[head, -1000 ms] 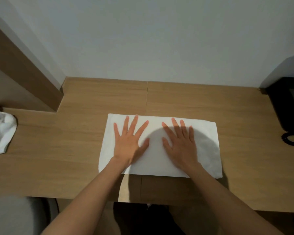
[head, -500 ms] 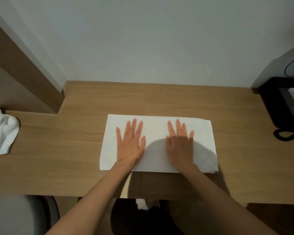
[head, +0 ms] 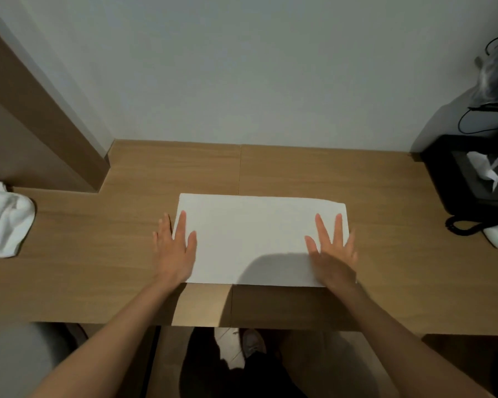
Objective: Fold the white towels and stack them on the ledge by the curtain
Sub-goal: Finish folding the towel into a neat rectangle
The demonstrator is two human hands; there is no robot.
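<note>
Pressing towel [head: 256, 234]: left hand [head: 174, 251], right hand [head: 332, 259], fingers [head: 338, 228] straight | wooden desk [head: 391, 254] | pale wall [head: 242, 67]

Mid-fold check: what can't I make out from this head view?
Head view, crumpled towel: cut off by the left frame edge.
Head view, flat towel: both short edges partly covered by the left hand and right hand; layer count too fine to tell.
Head view, curtain: none in frame, so the ledge cannot be identified.
</note>
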